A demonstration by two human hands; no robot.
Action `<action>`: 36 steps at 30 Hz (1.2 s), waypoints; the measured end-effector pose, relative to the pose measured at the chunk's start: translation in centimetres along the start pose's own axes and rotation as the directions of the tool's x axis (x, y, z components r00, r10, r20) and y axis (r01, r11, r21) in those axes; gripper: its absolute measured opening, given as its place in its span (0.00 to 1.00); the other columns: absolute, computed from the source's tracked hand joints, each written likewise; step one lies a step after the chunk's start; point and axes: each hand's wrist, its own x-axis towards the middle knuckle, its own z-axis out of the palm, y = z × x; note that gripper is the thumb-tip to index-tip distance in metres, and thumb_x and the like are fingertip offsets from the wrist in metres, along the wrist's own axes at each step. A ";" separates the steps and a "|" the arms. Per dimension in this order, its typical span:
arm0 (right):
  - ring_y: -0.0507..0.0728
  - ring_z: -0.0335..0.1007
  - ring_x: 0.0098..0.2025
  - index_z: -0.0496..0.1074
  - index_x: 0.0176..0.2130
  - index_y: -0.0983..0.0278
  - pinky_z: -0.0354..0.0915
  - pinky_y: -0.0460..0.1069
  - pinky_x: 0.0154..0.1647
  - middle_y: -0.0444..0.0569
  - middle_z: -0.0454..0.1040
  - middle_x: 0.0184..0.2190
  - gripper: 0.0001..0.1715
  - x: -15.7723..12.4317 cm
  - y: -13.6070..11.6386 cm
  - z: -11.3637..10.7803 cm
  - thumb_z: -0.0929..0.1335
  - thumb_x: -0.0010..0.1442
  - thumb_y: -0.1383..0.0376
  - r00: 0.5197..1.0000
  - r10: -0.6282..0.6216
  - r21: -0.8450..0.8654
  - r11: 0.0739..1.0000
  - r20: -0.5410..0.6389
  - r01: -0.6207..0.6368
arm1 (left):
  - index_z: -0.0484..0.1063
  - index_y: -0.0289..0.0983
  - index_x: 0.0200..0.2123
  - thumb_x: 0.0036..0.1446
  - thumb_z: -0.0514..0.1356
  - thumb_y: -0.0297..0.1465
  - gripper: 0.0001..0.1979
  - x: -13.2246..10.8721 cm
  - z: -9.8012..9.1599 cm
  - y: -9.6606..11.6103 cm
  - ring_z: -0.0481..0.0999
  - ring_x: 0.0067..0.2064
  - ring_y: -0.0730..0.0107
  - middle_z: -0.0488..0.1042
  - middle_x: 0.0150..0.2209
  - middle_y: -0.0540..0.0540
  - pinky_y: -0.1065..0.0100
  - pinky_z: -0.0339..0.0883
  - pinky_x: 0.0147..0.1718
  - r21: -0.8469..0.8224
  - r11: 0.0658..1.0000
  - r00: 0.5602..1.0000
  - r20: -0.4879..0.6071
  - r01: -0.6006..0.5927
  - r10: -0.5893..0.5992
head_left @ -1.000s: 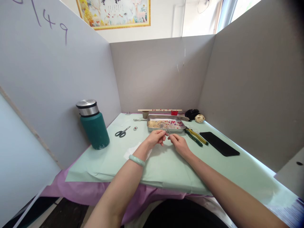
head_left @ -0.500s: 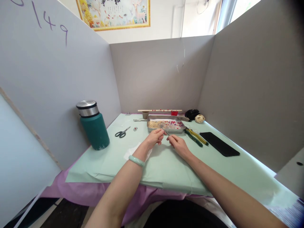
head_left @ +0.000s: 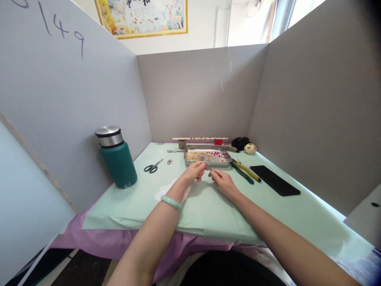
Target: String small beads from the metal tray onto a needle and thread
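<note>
Since a sec ago, R hand point(head_left: 224, 181) w/ thin metal tool point(head_left: 208, 167) has shifted slightly left, near side of steel bead tray point(head_left: 219, 163). It grasps this tool firmly; L hand point(head_left: 194, 172) is pinched near its tip, cannot tell on what. Scissors point(head_left: 158, 163) lie left of tray, pliers point(head_left: 244, 174) right.

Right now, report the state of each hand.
Left hand: closed, fingertips pinched; anything held is too small to tell.
Right hand: closed, holding a thin grey tool.
</note>
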 end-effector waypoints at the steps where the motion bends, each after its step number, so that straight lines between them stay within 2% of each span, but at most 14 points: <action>1: 0.51 0.70 0.32 0.70 0.37 0.68 0.67 0.50 0.35 0.45 0.72 0.31 0.17 0.0 0.0 0.0 0.62 0.63 0.56 1.000 0.002 -0.005 1.000 0.000 -0.002 | 0.65 0.35 0.32 0.56 0.54 0.43 0.15 0.0 0.0 0.0 0.45 0.16 0.82 0.48 0.16 0.59 0.77 0.49 0.14 0.013 1.000 1.000 0.000 0.000 0.000; 11: 0.52 0.70 0.33 0.70 0.36 0.68 0.67 0.51 0.36 0.45 0.72 0.32 0.17 -0.1 -0.5 -0.2 0.62 0.63 0.57 1.000 -0.012 -0.070 0.997 0.007 0.013 | 0.65 0.34 0.31 0.57 0.51 0.38 0.13 -0.1 0.2 0.4 0.47 0.17 0.81 0.48 0.16 0.59 0.77 0.51 0.15 0.138 0.990 1.000 -0.015 0.002 0.000; 17: 0.52 0.70 0.33 0.70 0.36 0.68 0.67 0.51 0.36 0.45 0.72 0.32 0.17 -0.1 -0.2 -0.1 0.62 0.63 0.57 0.999 -0.039 -0.124 0.991 0.004 0.039 | 0.66 0.34 0.30 0.55 0.51 0.35 0.10 0.2 0.1 0.2 0.50 0.17 0.81 0.52 0.16 0.57 0.76 0.50 0.16 0.259 0.966 0.996 -0.085 0.008 0.014; 25: 0.52 0.70 0.36 0.71 0.37 0.66 0.67 0.52 0.39 0.46 0.73 0.35 0.14 0.1 0.1 0.6 0.63 0.63 0.58 0.998 -0.044 -0.206 0.978 -0.050 0.033 | 0.70 0.34 0.24 0.49 0.56 0.31 0.07 0.5 -0.4 0.1 0.59 0.25 0.78 0.62 0.20 0.53 0.75 0.53 0.24 0.413 0.910 0.977 -0.172 -0.044 0.126; 31: 0.52 0.70 0.35 0.70 0.37 0.67 0.67 0.51 0.38 0.46 0.72 0.33 0.16 0.1 0.1 0.2 0.62 0.64 0.57 0.999 -0.028 -0.127 0.992 -0.031 0.024 | 0.69 0.34 0.30 0.55 0.51 0.35 0.11 0.8 0.2 -0.2 0.56 0.20 0.79 0.57 0.18 0.55 0.75 0.52 0.20 0.351 0.936 0.977 -0.184 -0.037 0.108; 36: 0.51 0.69 0.30 0.70 0.37 0.68 0.67 0.49 0.33 0.44 0.71 0.30 0.18 0.1 0.4 -0.2 0.62 0.64 0.56 1.000 0.002 -0.043 0.999 0.011 -0.002 | 0.67 0.34 0.31 0.58 0.49 0.38 0.14 0.5 0.4 0.0 0.52 0.17 0.80 0.54 0.17 0.57 0.75 0.51 0.16 0.238 0.971 0.992 -0.120 -0.020 0.050</action>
